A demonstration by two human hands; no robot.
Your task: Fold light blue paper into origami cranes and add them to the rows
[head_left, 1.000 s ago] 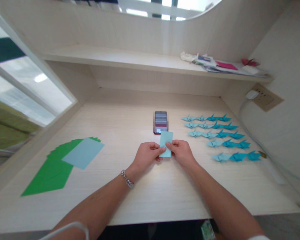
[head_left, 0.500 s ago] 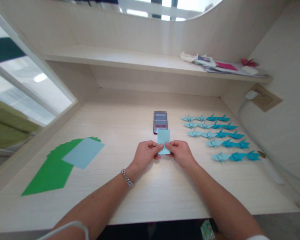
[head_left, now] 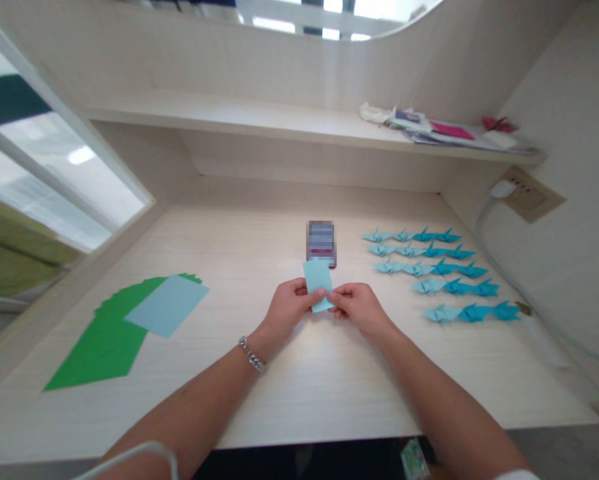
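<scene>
Between my two hands is a small folded sheet of light blue paper (head_left: 318, 275), tilted a little to the left. My left hand (head_left: 293, 304) pinches its left and lower part, thumb on the front. At the lower right edge, my right hand (head_left: 358, 305) grips the paper between thumb and fingers. Just beyond the paper lies a phone (head_left: 321, 240) with a blurred screen. To the right, several rows of folded paper cranes (head_left: 438, 268) run from pale to deeper blue. Off to the left, a light blue sheet (head_left: 168, 305) rests on fanned green paper (head_left: 96, 347).
A shelf (head_left: 259, 123) spans the back, with papers (head_left: 452, 131) and a red folded paper piece (head_left: 499, 124) at its right end. A white cable (head_left: 494, 260) hangs from the wall socket (head_left: 532, 195) along the right side. The desk's front edge is near my forearms.
The folded paper has tilted to the left and shifted slightly left. My right fingers have moved to its lower right edge. Everything else stays in place.
</scene>
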